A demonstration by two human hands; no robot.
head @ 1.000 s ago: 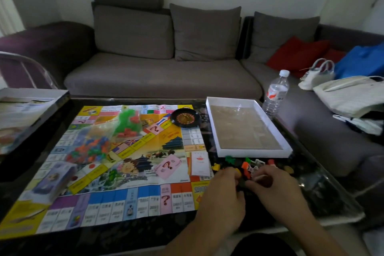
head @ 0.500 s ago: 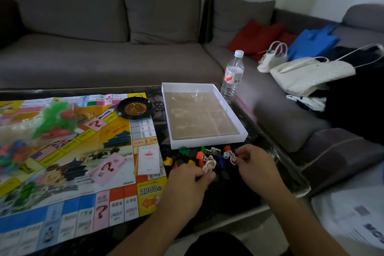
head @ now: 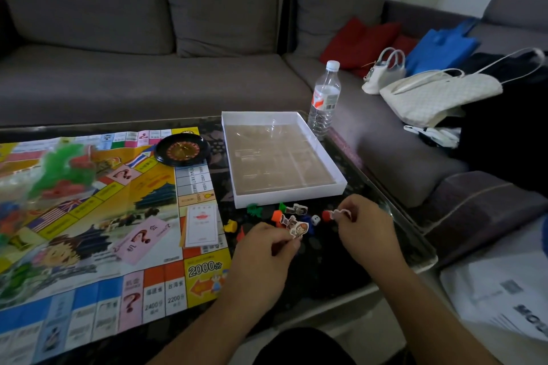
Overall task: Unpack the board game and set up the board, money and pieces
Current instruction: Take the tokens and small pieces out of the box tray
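Sorting pawns right below the box (head: 284, 157): left hand (head: 261, 255) and right hand (head: 363, 228) each pinch a cutout, probably slotting into stands next.

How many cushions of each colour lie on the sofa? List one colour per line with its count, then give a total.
Grey cushions: 3
Red cushions: 2
Total: 5

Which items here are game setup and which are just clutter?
Job: game board, roulette wheel, box tray, loose pieces, cutout in left hand, cutout in right hand.
Clutter: water bottle, handbags, red cushion.
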